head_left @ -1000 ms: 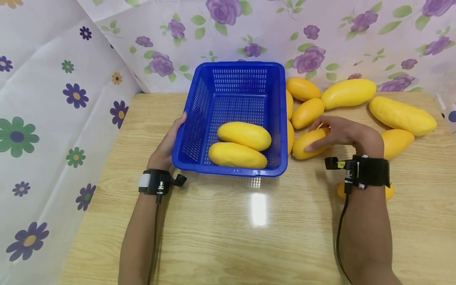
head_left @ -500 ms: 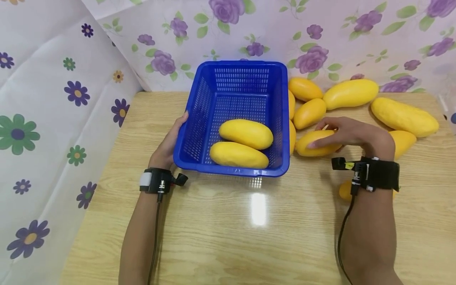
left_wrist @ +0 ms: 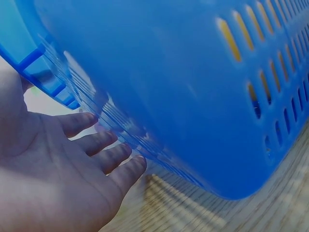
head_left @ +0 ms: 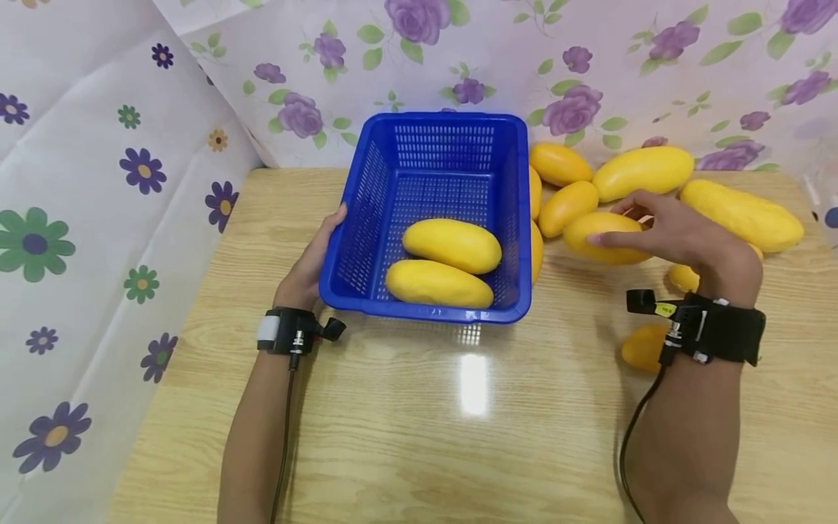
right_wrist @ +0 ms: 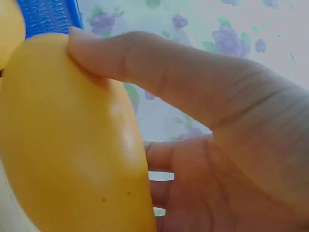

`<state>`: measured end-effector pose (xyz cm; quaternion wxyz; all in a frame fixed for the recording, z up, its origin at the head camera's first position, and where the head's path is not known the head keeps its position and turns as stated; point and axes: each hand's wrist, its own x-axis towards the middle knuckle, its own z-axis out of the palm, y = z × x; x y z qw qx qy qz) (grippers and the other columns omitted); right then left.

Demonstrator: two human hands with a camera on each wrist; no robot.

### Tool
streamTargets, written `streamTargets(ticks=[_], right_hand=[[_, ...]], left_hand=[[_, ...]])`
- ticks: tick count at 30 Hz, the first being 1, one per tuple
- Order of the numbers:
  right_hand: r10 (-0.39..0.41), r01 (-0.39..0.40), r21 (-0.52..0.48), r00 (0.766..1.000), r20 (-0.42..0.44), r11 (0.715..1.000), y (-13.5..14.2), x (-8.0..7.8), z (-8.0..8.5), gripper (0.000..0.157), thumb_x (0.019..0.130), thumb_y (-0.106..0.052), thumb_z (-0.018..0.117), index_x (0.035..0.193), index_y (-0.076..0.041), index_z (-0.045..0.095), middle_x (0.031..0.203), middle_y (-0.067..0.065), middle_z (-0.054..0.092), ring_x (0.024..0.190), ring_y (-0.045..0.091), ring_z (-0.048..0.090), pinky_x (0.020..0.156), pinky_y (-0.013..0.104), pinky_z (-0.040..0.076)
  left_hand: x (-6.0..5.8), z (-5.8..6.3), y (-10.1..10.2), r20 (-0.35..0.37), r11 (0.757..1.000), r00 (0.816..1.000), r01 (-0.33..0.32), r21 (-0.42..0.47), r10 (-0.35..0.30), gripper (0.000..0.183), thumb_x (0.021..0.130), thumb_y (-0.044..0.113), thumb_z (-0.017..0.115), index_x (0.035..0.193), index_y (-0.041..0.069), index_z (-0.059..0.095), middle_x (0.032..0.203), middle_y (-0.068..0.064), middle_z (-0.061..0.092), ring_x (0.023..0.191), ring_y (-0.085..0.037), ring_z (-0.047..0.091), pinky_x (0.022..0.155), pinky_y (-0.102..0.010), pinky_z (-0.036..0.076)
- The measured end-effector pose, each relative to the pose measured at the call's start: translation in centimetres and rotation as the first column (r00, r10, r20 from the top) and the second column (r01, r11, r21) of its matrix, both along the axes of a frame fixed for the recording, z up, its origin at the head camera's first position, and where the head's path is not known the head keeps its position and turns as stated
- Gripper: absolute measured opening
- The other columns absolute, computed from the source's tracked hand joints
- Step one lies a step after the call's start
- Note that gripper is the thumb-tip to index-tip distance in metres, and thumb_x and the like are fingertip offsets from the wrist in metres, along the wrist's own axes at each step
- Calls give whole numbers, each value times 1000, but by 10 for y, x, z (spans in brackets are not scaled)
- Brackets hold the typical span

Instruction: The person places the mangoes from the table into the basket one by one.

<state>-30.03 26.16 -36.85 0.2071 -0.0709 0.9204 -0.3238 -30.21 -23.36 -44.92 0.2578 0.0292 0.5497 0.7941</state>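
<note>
My right hand [head_left: 674, 229] grips a yellow mango [head_left: 599, 236] between thumb and fingers, to the right of the blue plastic basket [head_left: 425, 314]. In the right wrist view the thumb [right_wrist: 120, 53] lies along the top of the mango [right_wrist: 72, 140], and the other fingers are partly hidden behind it. Two larger yellow oblong fruits [head_left: 452, 245] lie side by side in the near part of the basket. My left hand [head_left: 308, 266] rests against the basket's left side. The left wrist view shows its fairly straight fingers [left_wrist: 104, 142] at the slotted wall, beneath the rim.
Several orange-yellow mangoes [head_left: 568, 207] lie right of the basket, some partly hidden by its wall. Two long yellow fruits [head_left: 743, 215] lie farther right and back. Another mango [head_left: 644, 347] sits near my right wrist. Flowered sheets [head_left: 314, 80] line the back and left of the wooden table [head_left: 406, 429].
My right hand has moved right and slightly back with the gripped mango, away from the basket. A small mango beneath the right wrist now shows. The left hand and basket stay nearly still.
</note>
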Motion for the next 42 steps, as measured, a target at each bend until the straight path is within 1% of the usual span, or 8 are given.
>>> streamTargets(ticks=[6,10,16,23,26,30,36,42], right_hand=[[-53,53,4,996,-71,999,-3,1,5,69,85,-60,63,132,-10,51,124,17,51,104,34,43,78,47,35],[-132,124,-53,974,-183,991,-8,2,10,72,86,-56,66,138,-10,49,131,14,49,107,34,41,79,46,35],[-220,135,-229,891,-398,964,-28,6,19,57,86,-39,74,133,-14,54,127,4,52,105,23,45,76,30,38],[-289,17,-430,765,-576,903,-76,19,37,54,77,-18,83,125,-8,61,117,1,58,96,17,52,76,22,43],[-306,-33,-478,729,-613,878,-100,28,47,53,76,-14,83,123,-3,61,116,4,59,97,17,54,74,22,45],[-343,-45,-530,716,-608,847,-125,34,53,51,77,-16,83,119,0,62,113,6,61,94,18,55,70,23,46],[-358,-70,-569,713,-603,819,-149,33,47,49,77,-18,83,116,2,62,112,7,62,93,19,56,70,24,49],[-320,-120,-557,711,-626,822,-164,30,37,49,76,-17,84,115,3,62,109,9,62,92,17,59,73,24,50]], left_hand=[[0,-3,-1,-9,1000,1000,4,3,-4,68,98,61,37,158,35,19,157,-21,21,135,-40,31,102,-56,36],[0,-2,-1,-17,1000,1000,6,-3,-6,69,98,62,37,158,34,19,157,-22,21,134,-40,32,101,-55,37],[-1,-1,0,-25,1000,1000,-7,-12,7,68,98,62,37,158,35,18,158,-20,21,134,-39,32,102,-54,37],[-1,-1,-1,-34,1000,999,-7,-16,6,68,98,61,38,158,33,20,157,-21,21,136,-40,30,104,-55,34],[-2,-1,-1,-23,1000,1000,2,-7,-2,69,98,61,38,158,33,20,157,-21,21,136,-41,30,103,-55,34],[-3,-1,0,-19,1000,1000,1,-10,-2,69,98,62,39,158,33,21,157,-21,21,136,-42,29,102,-55,35],[-3,-2,0,-1,1000,1000,3,7,-3,70,97,62,40,158,33,21,157,-21,22,136,-42,30,102,-56,35],[-3,-3,-1,-16,1000,1000,-16,-6,16,69,97,62,40,158,34,21,157,-21,22,137,-41,30,105,-57,33]])
